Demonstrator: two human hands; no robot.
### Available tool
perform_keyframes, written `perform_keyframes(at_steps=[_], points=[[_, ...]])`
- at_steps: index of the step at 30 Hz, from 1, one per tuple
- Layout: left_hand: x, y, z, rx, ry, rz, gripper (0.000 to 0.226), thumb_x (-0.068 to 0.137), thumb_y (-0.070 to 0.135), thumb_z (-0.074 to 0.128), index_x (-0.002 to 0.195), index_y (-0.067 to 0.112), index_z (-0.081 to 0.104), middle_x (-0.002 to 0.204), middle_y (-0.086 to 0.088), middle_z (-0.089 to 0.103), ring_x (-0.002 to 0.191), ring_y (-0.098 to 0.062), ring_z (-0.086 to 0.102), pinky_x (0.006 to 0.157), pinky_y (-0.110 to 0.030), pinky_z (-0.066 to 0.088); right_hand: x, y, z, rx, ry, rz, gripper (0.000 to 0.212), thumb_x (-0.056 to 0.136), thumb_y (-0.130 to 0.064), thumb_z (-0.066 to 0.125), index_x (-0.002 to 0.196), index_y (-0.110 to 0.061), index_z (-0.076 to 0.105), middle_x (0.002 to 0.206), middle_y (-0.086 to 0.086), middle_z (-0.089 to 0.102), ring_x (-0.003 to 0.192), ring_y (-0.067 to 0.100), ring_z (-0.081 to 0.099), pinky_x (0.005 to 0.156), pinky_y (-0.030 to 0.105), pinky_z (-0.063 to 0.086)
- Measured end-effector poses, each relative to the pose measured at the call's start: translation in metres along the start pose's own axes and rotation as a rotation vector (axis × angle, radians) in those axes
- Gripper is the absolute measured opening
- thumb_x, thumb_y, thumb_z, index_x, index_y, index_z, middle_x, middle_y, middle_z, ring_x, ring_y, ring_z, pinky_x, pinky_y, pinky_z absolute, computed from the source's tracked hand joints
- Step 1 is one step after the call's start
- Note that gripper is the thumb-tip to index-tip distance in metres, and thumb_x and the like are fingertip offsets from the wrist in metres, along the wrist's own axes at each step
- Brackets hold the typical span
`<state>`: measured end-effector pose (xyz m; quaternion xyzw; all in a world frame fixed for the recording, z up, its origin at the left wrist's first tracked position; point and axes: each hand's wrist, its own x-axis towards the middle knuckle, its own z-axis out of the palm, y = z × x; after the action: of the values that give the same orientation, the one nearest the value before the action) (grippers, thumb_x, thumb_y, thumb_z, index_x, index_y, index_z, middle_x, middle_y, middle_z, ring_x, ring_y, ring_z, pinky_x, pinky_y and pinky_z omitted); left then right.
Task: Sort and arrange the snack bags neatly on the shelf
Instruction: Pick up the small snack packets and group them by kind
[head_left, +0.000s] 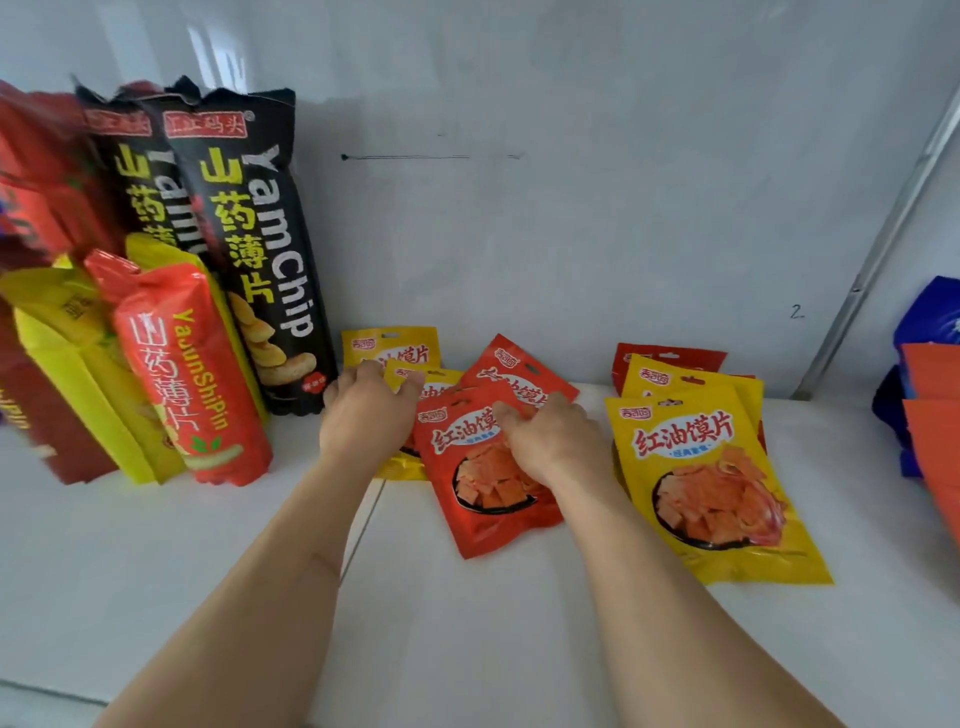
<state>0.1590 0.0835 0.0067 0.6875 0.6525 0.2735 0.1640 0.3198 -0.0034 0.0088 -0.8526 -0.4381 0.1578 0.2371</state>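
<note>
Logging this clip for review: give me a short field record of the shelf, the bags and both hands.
surface: white shelf
left hand: fingers on a small yellow bag in the middle pile
right hand: fingers curled on the front red bag
middle pile: red and yellow flat bags, overlapping, askew
right pile: front yellow bag, more yellow and red behind
left side: upright black Yam Chip bags, an orange-red tall bag
far right: blue and orange packs, cut off
</note>
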Motion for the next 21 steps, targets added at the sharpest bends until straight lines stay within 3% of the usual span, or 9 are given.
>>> perform_keyframes(at_steps=[6,11,15,19,21], points=[[0.012,-0.016,0.012,-0.054,-0.09,-0.133,0.081,0.094,0.067,0.036,0.149,0.008,0.031,0.152,-0.017,0.036,0.139,-0.038,0.034,0.112,-0.052,0.027,0.003,-0.009,0.019,-0.081,0.014,0.033,0.095,0.087,-0.077,0.035,0.154,-0.013,0.017,0.157,0.015,0.03,0.146,0.033,0.023,0.116,0.049,0.019],[0.032,-0.01,0.004,-0.249,-0.081,-0.214,0.081,0.095,0.062,0.045,0.145,0.0,0.031,0.146,-0.022,0.041,0.131,-0.041,0.044,0.107,-0.05,0.04,0.005,-0.002,0.019,-0.141,0.024,0.002,0.088,0.091,-0.071,0.04,0.155,-0.015,0.018,0.16,0.01,0.026,0.148,0.029,0.02,0.117,0.047,0.019],[0.041,-0.013,0.001,-0.563,-0.114,-0.322,0.066,0.088,0.052,0.064,0.134,0.008,0.045,0.129,-0.013,0.06,0.114,-0.037,0.059,0.098,-0.048,0.05,0.009,0.007,0.015,-0.163,0.005,-0.022,0.082,0.091,-0.071,0.04,0.153,-0.019,0.026,0.159,0.005,0.031,0.146,0.029,0.026,0.116,0.047,0.024],[0.042,-0.016,0.004,-0.745,-0.22,-0.305,0.023,0.083,0.035,0.077,0.096,0.02,0.067,0.101,-0.004,0.075,0.094,-0.027,0.072,0.091,-0.047,0.057,0.01,0.007,0.021,-0.11,0.098,0.025,0.08,0.091,-0.07,0.039,0.149,-0.014,0.034,0.153,0.009,0.039,0.142,0.03,0.033,0.114,0.045,0.029],[0.039,-0.015,0.004,-0.791,-0.315,-0.293,0.016,0.085,0.032,0.077,0.092,0.021,0.068,0.091,-0.004,0.078,0.085,-0.026,0.075,0.087,-0.049,0.058,0.01,0.003,0.023,-0.1,0.135,0.068,0.079,0.093,-0.068,0.036,0.148,-0.011,0.035,0.152,0.011,0.039,0.142,0.031,0.032,0.114,0.045,0.028]])
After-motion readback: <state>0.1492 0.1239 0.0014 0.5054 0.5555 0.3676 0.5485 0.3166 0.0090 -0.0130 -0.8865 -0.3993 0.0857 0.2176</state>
